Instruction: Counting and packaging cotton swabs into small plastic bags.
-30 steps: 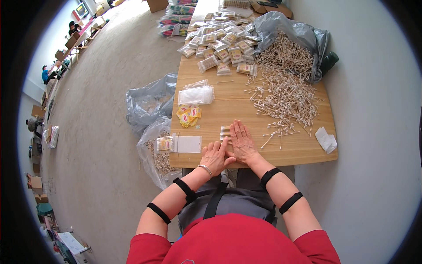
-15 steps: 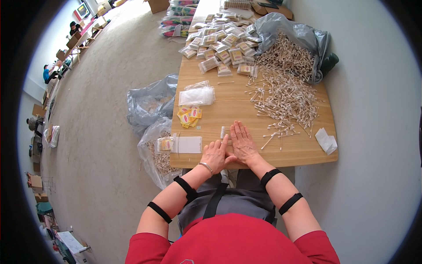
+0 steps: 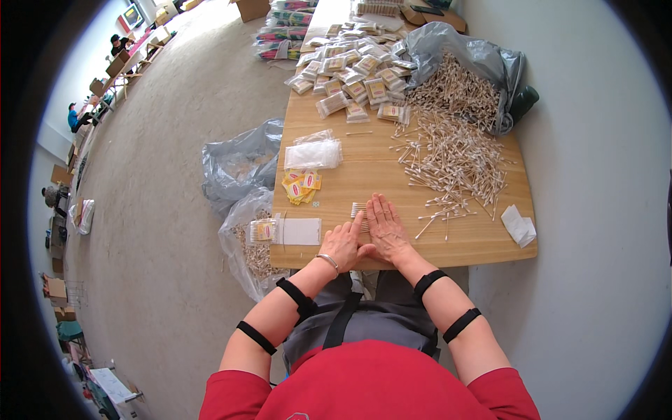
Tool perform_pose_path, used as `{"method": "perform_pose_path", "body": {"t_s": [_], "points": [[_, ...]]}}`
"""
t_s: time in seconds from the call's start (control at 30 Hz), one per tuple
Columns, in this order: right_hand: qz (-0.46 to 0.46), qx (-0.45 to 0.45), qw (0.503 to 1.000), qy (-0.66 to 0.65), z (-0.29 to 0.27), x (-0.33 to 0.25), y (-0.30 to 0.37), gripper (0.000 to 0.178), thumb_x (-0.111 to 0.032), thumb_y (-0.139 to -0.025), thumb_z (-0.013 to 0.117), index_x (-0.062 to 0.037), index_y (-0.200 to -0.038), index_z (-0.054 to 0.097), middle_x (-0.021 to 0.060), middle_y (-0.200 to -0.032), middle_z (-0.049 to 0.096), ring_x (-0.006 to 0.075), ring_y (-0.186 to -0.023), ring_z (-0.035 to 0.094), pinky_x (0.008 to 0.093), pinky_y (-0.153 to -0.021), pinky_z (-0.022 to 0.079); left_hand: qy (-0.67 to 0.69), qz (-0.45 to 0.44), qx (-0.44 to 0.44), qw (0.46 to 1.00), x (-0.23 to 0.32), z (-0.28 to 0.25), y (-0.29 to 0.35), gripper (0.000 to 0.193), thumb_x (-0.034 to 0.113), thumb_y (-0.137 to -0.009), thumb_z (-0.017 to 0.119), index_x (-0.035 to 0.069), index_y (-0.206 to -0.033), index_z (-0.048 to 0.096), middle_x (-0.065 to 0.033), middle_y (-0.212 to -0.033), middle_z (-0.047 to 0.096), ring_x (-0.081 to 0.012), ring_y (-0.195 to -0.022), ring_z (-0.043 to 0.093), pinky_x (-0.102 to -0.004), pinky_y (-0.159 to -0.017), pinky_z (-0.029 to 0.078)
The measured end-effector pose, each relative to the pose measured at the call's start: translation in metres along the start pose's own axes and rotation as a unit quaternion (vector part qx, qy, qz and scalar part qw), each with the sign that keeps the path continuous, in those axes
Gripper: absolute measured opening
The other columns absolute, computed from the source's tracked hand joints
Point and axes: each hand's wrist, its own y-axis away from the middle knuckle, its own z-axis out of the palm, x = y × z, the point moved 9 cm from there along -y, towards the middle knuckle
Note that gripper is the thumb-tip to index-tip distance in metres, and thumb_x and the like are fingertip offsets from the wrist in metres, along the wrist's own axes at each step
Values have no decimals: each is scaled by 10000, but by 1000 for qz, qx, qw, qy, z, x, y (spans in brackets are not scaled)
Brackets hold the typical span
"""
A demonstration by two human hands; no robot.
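A short row of cotton swabs point(image 3: 358, 208) lies side by side on the wooden table near its front edge. My right hand point(image 3: 390, 231) rests flat over the right end of the row, fingers straight and together, covering part of it. From the left, my left hand point(image 3: 341, 245) touches the row with its outstretched index finger; its thumb points toward the right hand. To the left sit a white card point(image 3: 302, 231) and a clear packet of swabs point(image 3: 263, 231). Behind them are small yellow cards point(image 3: 302, 185) and a stack of clear plastic bags point(image 3: 313, 154).
Loose swabs point(image 3: 455, 164) spread across the table's right side from a grey plastic bag point(image 3: 430, 36). Filled packets point(image 3: 357, 66) are heaped at the back. A folded white paper point(image 3: 519, 225) lies at the right edge. Plastic bags point(image 3: 241, 164) stand left of the table; a wall rises at right.
My hands stay at the row of swabs, with only a very slight shift of the fingers. Everything else on the table looks the same.
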Motion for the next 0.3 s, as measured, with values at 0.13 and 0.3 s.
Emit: {"method": "perform_pose_path", "body": {"t_s": [0.13, 0.3], "points": [[4, -36, 998, 43, 1, 0, 0, 943, -494, -766, 554, 67, -1416, 163, 241, -1490, 135, 337, -1407, 108, 422, -1149, 93, -3, 7, -8, 1000, 1, 0, -3, 784, 497, -851, 550, 51, -1423, 252, -204, -1093, 558, -364, -1020, 545, -416, -881, 437], [-5, 23, 999, 38, 5, 2, -1, 936, -464, -765, 560, 64, -1420, 149, 240, -1493, 125, 343, -1406, 108, 422, -1151, 84, -19, 14, -25, 999, 3, 2, -2, 768, 502, -862, 531, 62, -1427, 252, -202, -1151, 547, -357, -1045, 542, -409, -898, 431]]}}
